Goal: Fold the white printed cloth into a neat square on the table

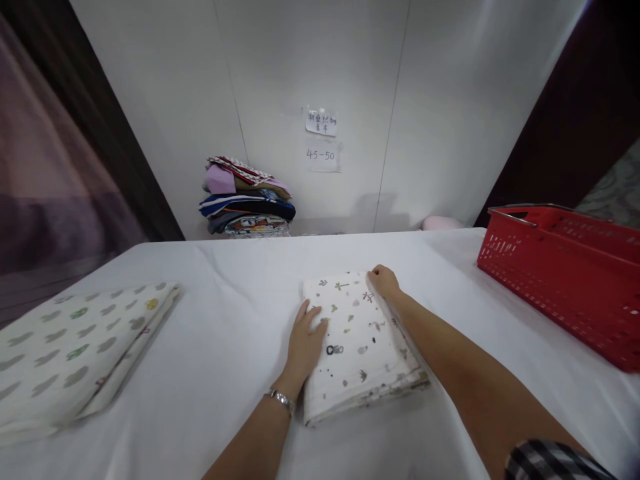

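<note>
A folded white cloth with small printed motifs [357,340] lies in the middle of the white table [225,313]. My left hand [306,340] rests flat on its left edge, fingers slightly apart, with a metal watch band at the wrist. My right hand [384,281] sits at the cloth's far right corner, fingers curled onto the fabric; whether it pinches the corner is unclear.
A folded pale cloth with grey-green leaf shapes [75,350] lies at the left. A red plastic basket [565,277] stands at the right edge. A pile of folded colourful fabrics [245,200] sits against the white wall, under two paper notes [321,140].
</note>
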### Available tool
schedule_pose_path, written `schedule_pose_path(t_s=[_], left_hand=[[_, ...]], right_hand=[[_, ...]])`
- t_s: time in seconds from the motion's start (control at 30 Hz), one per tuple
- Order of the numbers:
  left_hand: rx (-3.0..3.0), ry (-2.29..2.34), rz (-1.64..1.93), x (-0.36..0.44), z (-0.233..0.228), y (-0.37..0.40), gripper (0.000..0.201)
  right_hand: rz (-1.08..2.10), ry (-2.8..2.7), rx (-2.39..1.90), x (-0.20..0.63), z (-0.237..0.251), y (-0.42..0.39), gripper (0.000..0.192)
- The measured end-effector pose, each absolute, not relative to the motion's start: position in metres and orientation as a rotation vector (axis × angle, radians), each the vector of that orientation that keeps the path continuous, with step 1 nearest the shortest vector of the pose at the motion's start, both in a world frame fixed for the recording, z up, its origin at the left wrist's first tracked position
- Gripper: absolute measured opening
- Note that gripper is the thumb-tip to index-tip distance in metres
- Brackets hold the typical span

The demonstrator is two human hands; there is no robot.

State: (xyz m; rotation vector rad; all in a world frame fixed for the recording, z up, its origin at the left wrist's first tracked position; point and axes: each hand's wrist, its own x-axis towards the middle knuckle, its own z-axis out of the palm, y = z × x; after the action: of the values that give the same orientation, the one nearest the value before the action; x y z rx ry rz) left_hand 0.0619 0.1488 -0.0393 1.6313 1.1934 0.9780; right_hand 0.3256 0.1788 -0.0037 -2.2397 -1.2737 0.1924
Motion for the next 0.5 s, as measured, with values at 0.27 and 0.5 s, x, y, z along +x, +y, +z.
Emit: schedule_pose_path(t_s=[0.27,0.5], left_hand=[[1.628,1.180,0.997,0.062,-0.040,0.149,0.033],[1.642,1.156,1.008,0.061,-0.038,0.150,0.032]], right_hand=[[0.058,-1.997,-2.096,0.269,-0.003,0.164,0.058],[0.239,-2.057,-2.103,0.254,-0.010,0.161,0.068]])
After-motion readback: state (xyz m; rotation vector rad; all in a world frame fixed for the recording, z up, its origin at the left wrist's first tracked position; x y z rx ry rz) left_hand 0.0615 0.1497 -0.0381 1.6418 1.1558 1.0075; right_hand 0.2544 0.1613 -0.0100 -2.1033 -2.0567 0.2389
